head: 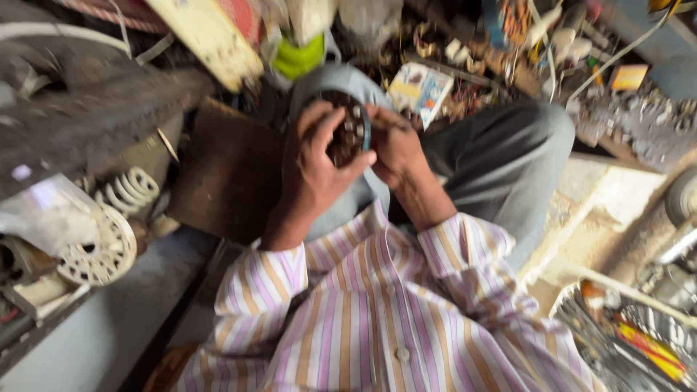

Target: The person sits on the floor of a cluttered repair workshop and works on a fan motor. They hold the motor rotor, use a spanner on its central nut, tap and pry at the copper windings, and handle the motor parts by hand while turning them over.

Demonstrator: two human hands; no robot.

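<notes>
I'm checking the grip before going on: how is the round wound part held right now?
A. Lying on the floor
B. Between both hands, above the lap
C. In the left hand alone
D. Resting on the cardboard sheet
B. The left hand and the right hand both close around the round wound part, held up over the grey trousers.

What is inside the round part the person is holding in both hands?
The round part, held by the left hand and right hand, shows a dark hollow with brownish blocks ringed around it. Blur and the fingers hide the rest of the inside.
</notes>
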